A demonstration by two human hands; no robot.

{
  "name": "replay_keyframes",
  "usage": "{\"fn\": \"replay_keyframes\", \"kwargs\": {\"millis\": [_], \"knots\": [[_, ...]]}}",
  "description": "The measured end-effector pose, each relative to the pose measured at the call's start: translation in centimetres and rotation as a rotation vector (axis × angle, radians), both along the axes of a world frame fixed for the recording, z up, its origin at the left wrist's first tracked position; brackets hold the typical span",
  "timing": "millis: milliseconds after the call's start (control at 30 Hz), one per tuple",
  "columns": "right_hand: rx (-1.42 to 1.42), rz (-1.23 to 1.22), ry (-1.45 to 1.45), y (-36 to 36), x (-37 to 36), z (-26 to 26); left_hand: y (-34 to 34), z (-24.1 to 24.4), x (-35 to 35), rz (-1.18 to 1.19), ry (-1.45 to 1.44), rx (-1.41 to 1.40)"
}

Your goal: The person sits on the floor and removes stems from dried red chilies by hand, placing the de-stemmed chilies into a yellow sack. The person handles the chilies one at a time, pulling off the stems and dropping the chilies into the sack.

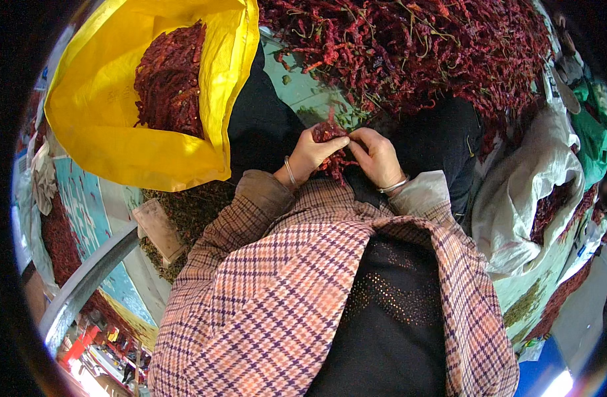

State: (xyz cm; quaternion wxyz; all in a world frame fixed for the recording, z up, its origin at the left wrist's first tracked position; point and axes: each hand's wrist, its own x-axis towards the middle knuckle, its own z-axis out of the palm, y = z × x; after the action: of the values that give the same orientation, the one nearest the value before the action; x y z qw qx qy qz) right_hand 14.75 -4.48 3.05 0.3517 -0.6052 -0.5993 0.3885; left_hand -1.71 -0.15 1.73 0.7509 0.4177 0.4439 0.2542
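Note:
My left hand [311, 154] is closed around a bunch of dried red chili peppers [336, 166], whose ends hang out below and stick up above the fist. Thumb and fingertips of my right hand [375, 154] pinch at the right side of the bunch, close to my left thumb; what exactly they pinch is too small to tell. Beyond the hands lies a large heap of dried red chilies with stems [408, 54]. An open yellow woven sack [100, 144] stands at the upper left, with a mass of dried chilies [172, 82] inside.
Green stem scraps [350, 116] lie on a pale green sheet [283, 64] between my knees. A white woven sack [512, 198] holding chilies is at the right. At the left are a wooden block [157, 228], a curved metal bar [87, 278] and a pile of stem debris [199, 206].

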Motion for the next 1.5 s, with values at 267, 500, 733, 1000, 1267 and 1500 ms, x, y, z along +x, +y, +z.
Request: {"fn": "replay_keyframes", "kwargs": {"millis": [267,500,733,1000,1267,1500], "knots": [[-0.194,-0.173,0.035,0.8,0.6,-5.5,0.0,3.7,0.8,-0.370,0.096,0.903],[0.035,-0.020,-0.698,4.7,0.3,-5.4,0.3,2.0,-0.1,0.052,0.055,-0.105],[-0.074,0.004,-0.850,7.6,1.0,-7.8,0.7,0.1,-0.4,0.024,0.101,-0.122],[-0.201,-0.220,-0.150,5.1,3.1,-4.8,1.0,-0.3,-0.1,0.155,-0.040,-0.212],[-0.149,-0.048,0.137,0.6,0.0,-2.1,0.8,-0.7,0.3,0.032,-0.066,-0.345],[-0.094,0.056,-0.009,1.5,-0.3,-1.9,0.4,-0.5,0.5,0.106,-0.054,-0.036]]}}
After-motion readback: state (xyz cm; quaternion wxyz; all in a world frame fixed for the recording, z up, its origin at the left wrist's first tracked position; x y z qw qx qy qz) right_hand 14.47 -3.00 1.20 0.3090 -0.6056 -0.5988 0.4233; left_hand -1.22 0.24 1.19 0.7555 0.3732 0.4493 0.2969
